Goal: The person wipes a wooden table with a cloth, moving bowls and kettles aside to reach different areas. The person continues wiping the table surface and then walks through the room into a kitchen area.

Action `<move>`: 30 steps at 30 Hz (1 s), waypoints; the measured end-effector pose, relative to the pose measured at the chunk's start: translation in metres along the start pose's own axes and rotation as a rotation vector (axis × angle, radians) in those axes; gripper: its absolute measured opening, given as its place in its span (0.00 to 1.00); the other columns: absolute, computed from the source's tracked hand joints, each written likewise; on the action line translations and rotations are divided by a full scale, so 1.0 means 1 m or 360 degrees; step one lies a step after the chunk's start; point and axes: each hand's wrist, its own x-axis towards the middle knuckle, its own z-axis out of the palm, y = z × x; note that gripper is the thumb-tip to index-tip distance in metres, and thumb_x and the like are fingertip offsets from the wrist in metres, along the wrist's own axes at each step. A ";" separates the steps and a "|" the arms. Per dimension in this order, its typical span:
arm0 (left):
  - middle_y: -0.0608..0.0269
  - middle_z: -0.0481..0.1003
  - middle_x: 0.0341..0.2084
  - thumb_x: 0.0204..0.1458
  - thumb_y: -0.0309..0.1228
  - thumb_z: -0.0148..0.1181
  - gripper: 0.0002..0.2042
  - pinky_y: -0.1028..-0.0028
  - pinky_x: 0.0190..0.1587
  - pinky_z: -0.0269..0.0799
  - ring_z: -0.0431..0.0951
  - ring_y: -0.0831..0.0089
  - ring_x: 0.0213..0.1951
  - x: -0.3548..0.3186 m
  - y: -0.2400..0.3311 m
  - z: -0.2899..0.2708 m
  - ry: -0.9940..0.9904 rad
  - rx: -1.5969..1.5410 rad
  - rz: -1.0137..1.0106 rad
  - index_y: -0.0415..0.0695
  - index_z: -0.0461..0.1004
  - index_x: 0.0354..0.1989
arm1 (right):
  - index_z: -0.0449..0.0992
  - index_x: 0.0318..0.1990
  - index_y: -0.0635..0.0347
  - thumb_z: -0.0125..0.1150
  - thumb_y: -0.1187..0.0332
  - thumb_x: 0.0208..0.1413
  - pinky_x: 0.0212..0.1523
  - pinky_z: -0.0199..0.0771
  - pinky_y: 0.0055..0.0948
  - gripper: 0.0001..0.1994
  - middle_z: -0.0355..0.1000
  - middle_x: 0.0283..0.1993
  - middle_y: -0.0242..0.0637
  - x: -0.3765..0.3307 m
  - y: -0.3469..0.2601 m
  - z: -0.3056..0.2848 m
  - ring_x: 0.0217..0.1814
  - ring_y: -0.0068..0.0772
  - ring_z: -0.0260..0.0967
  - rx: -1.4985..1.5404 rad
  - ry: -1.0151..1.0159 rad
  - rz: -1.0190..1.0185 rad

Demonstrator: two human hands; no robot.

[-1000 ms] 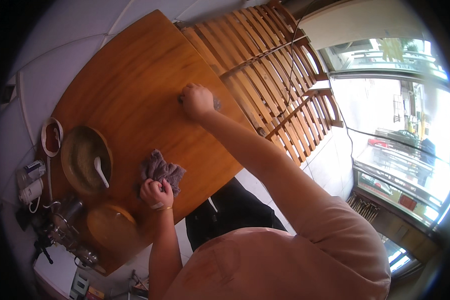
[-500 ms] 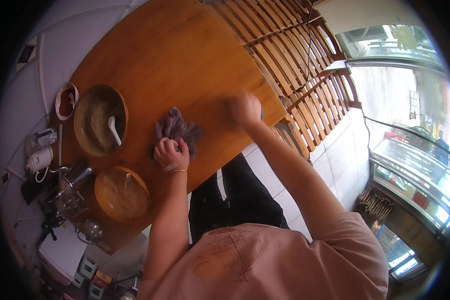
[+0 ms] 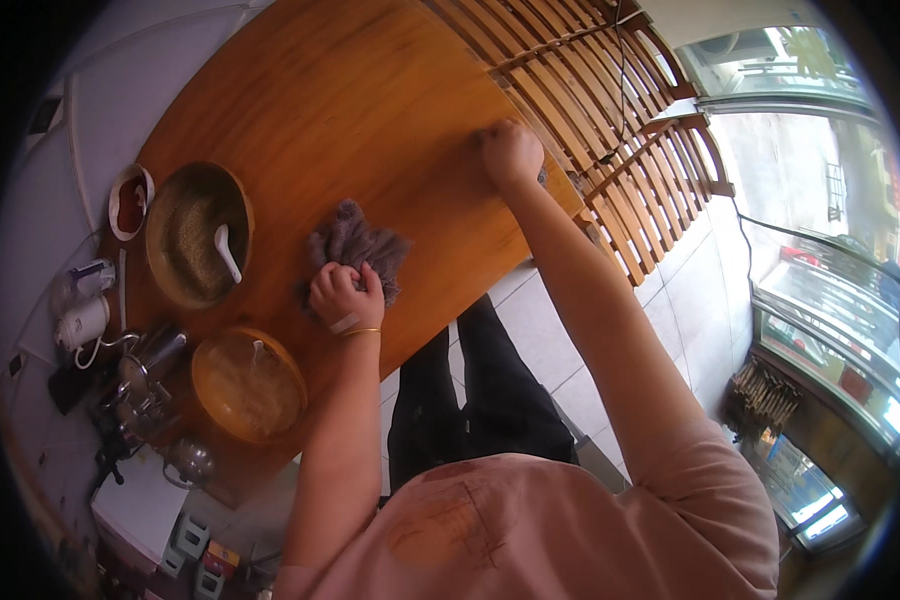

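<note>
At far left, a white mug (image 3: 82, 322), then a small white bowl (image 3: 123, 237) with something red inside, and shiny metal vessels (image 3: 142, 385) just beyond the near-left part of the wooden table (image 3: 310, 110). Next, a large brown bowl (image 3: 165, 270) with a white spoon (image 3: 227, 253) resting in tan contents, and nearer, a shallow orange-brown bowl (image 3: 210, 395). Right of these, the left hand (image 3: 348, 293), fingers curled down and closed on the near edge of a crumpled grey-purple cloth (image 3: 370, 250), lying flat on the tabletop in much the same place as half a second ago. Farther right, the right hand (image 3: 513, 155), blurred then and sharp now, shifted away from the body along the table's right edge, near the slatted wooden bench (image 3: 560, 100); fingers folded into a fist, seemingly around a dark grey thing (image 3: 542, 175), mostly hidden. In effect, action on the right now at the tabletop's margin, well apart from the cloth, with only steady holding on the left
</note>
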 end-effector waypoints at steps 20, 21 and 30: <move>0.59 0.73 0.35 0.47 0.35 0.65 0.12 0.54 0.40 0.68 0.73 0.53 0.40 -0.004 -0.002 0.002 -0.0053 0.0073 -0.0060 0.51 0.64 0.23 | 0.79 0.28 0.55 0.54 0.66 0.52 0.31 0.76 0.39 0.09 0.75 0.31 0.40 -0.020 -0.021 0.037 0.34 0.40 0.76 -0.0299 -0.0356 -0.0602; 0.59 0.73 0.35 0.46 0.35 0.65 0.12 0.54 0.40 0.68 0.73 0.53 0.40 -0.004 -0.001 0.002 -0.0048 0.0075 -0.0071 0.51 0.64 0.23 | 0.79 0.28 0.55 0.53 0.64 0.55 0.30 0.76 0.38 0.10 0.75 0.31 0.40 0.013 -0.009 0.036 0.33 0.39 0.76 -0.0282 -0.0435 -0.0427; 0.56 0.73 0.34 0.47 0.33 0.65 0.12 0.53 0.38 0.68 0.72 0.50 0.37 -0.001 0.002 0.002 -0.0013 0.0031 -0.0013 0.49 0.64 0.23 | 0.76 0.26 0.55 0.57 0.68 0.46 0.36 0.74 0.41 0.04 0.70 0.30 0.38 -0.090 -0.022 0.034 0.35 0.43 0.73 0.0267 -0.0208 -0.0804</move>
